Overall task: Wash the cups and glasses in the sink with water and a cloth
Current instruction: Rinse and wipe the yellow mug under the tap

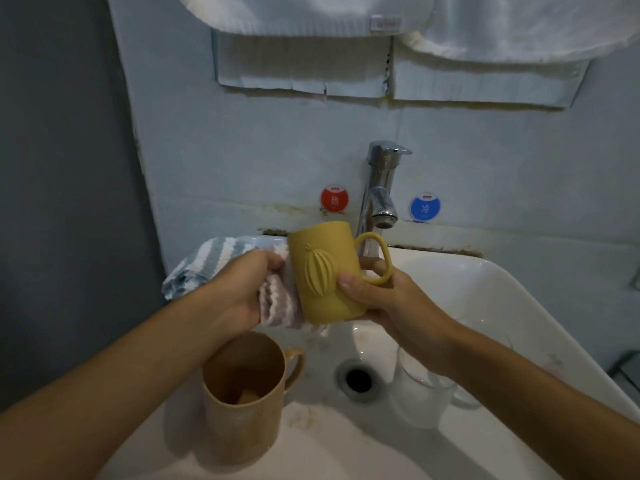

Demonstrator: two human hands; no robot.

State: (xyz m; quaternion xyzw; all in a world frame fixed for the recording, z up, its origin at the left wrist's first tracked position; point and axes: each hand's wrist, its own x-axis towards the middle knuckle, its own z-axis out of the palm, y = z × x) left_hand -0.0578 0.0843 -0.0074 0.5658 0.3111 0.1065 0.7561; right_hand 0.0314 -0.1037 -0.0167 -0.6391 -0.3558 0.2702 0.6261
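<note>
On the far pale blue tiled wall, a round red sticker sits left of the chrome tap and a round blue sticker right of it, while white towels hang above.

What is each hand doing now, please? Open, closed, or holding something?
Left hand: closed, holding the striped cloth against the yellow mug.
Right hand: closed, holding the yellow mug, one finger through its handle.
</note>
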